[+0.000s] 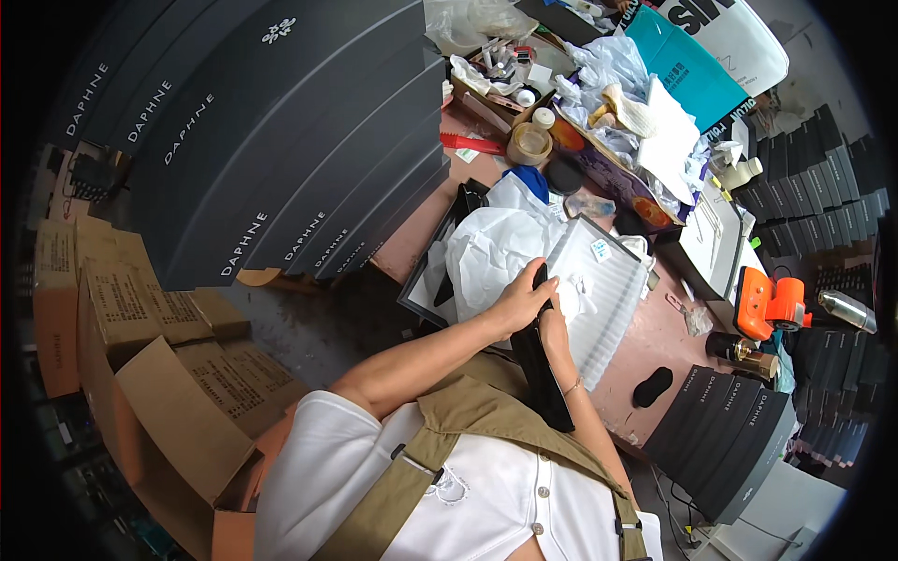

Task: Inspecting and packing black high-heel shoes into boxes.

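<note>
My left hand (520, 301) is closed around the upper end of a long black item that looks like a boot (539, 379). Just beside it my right hand (554, 325) grips the same item, with its fingers partly hidden behind it. The lower end hangs down in front of my chest. Beyond my hands lies an open dark shoe box (417, 297) with crumpled white tissue paper (482, 251) in it. To the right of the paper, a white ribbed sheet (599, 304) is spread out in a tray or lid.
Dark shoe boxes (309, 122) tower at the left; another stack (720, 439) stands at the right. Brown cartons (140, 299) fill the lower left. Tape rolls (529, 143), a bin of plastic bags (645, 178), an orange tool (769, 301) and a black oval pad (652, 386) occupy the pink table (645, 346).
</note>
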The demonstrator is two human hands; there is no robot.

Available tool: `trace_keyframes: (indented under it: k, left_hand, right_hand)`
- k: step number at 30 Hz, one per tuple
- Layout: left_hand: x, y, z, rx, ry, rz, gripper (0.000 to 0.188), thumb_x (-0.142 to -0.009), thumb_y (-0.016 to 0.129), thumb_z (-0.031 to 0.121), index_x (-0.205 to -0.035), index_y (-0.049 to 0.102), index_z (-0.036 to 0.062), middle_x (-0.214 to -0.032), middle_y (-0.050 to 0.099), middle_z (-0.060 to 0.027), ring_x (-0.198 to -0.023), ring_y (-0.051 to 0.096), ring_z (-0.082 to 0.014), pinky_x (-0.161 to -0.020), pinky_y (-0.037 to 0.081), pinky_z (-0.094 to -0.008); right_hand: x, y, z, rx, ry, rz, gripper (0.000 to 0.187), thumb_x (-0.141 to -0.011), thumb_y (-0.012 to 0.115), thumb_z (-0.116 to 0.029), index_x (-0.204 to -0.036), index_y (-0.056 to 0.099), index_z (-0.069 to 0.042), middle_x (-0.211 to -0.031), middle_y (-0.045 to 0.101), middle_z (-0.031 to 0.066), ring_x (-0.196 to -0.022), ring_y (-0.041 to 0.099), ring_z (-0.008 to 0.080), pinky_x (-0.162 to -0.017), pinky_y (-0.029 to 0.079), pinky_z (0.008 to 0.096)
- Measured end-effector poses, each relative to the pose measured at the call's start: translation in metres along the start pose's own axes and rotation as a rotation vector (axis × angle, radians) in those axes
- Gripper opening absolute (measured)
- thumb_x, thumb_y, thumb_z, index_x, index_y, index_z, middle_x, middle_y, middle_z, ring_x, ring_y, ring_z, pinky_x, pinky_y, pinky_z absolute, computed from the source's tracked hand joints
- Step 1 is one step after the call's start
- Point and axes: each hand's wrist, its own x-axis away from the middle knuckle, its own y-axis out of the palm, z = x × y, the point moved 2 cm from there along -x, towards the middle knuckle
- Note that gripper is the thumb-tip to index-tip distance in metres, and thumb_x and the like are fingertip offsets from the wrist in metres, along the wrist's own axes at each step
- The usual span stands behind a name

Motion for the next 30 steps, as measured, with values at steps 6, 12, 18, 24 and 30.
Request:
trace_keyframes:
  k: [6,12,18,24,30]
  left_hand:
    - [-0.002,-0.011,0.013,0.063,0.090,-0.009,0.058,-0.099,0.046,0.034,-0.142,0.026,0.0009,-0.135,0.041,-0.0174,-0.126,0.039,-0.0217,-0.104,0.032,-0.0308]
    - [0.004,-0.016,0.006,0.261,0.017,-0.088,0.050,-0.101,0.038,0.036,-0.140,0.033,0.0056,-0.135,0.042,-0.0114,-0.126,0.038,-0.0170,-0.104,0.032,-0.0282]
    - [0.002,-0.010,0.019,0.309,0.015,-0.065,0.043,-0.101,0.038,0.035,-0.139,0.036,0.0147,-0.092,0.056,-0.0067,-0.080,0.059,-0.0127,-0.071,0.050,-0.0256]
    - [0.000,-0.001,0.019,0.243,-0.057,-0.058,0.044,-0.102,0.036,0.038,-0.138,0.036,0.0124,-0.092,0.054,-0.0070,-0.082,0.059,-0.0143,-0.072,0.052,-0.0276]
    - [-0.017,-0.018,0.007,0.121,-0.107,-0.001,0.050,-0.098,0.045,0.044,-0.134,0.040,0.0099,-0.101,0.054,-0.0066,-0.092,0.053,-0.0141,-0.080,0.045,-0.0271]
  right_hand:
    - [-0.001,-0.010,-0.038,-0.038,-0.374,-0.016,0.056,-0.084,0.041,-0.003,-0.137,0.027,0.011,-0.153,0.003,0.0260,-0.143,0.002,0.0401,-0.115,0.009,0.0439]
    - [0.044,-0.032,-0.065,0.251,-0.522,-0.274,0.023,-0.081,0.048,0.001,-0.103,0.055,0.005,-0.153,-0.001,0.0274,-0.142,-0.001,0.0450,-0.114,0.008,0.0506]
    - [0.068,-0.059,-0.066,0.215,-0.522,0.124,0.041,-0.067,0.051,0.008,-0.104,0.065,-0.003,-0.113,0.062,0.0127,-0.116,0.051,0.0339,-0.098,0.037,0.0447]
    - [0.058,-0.039,-0.062,-0.133,-0.366,-0.233,0.054,-0.098,0.032,-0.042,-0.118,0.044,0.007,-0.121,0.047,0.0213,-0.123,0.039,0.0328,-0.112,0.004,0.0529]
    - [0.015,-0.010,-0.044,0.082,-0.288,-0.326,0.060,-0.098,0.019,-0.052,-0.095,0.044,0.003,-0.096,0.046,0.0213,-0.103,0.043,0.0396,-0.106,0.015,0.0550]
